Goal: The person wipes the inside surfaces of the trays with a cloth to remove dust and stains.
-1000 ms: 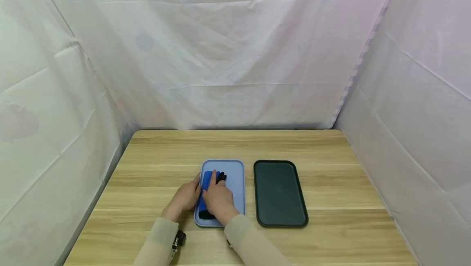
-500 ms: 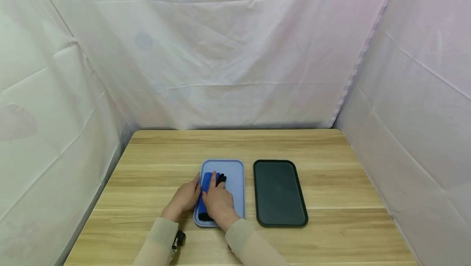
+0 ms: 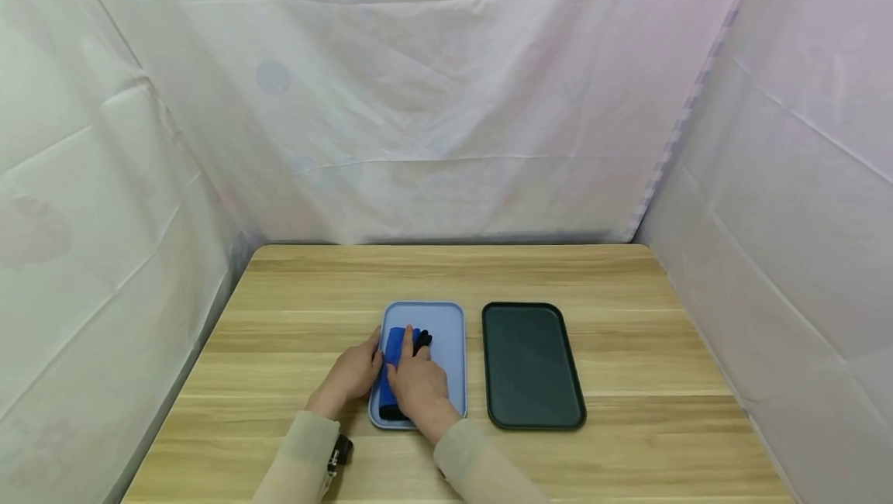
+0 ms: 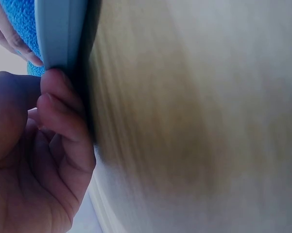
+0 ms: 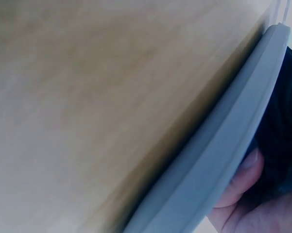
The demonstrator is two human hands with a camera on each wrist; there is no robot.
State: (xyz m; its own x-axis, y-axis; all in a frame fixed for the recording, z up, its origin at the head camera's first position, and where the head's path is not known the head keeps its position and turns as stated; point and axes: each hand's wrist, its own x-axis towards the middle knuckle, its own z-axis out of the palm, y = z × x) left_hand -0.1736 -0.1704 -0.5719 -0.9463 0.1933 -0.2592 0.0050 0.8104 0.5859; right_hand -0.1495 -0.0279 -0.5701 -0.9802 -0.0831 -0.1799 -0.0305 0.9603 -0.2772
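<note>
A blue terry cloth roll [image 3: 392, 364] lies lengthwise along the left side of the light blue tray [image 3: 449, 333]. Against its right side is a black glove [image 3: 424, 339], mostly hidden under my right hand [image 3: 418, 386]. That hand's index finger stretches forward over the blue roll; its other fingers curl about the glove, and one fingertip [image 5: 251, 165] shows between glove and tray wall in the right wrist view. My left hand [image 3: 354, 371] holds the tray's left rim; in the left wrist view its curled fingers [image 4: 63, 107] meet the rim's outer side.
A dark green tray [image 3: 533, 368] lies to the right of the light blue one, a narrow gap between them. Both are on a wood-grain table [image 3: 614, 318]. Pale cloth hangings [image 3: 446, 101] enclose the back and sides.
My right hand has shifted very slightly towards the front and right, the blue roll and glove moving slightly with it. My left hand keeps its place on the rim.
</note>
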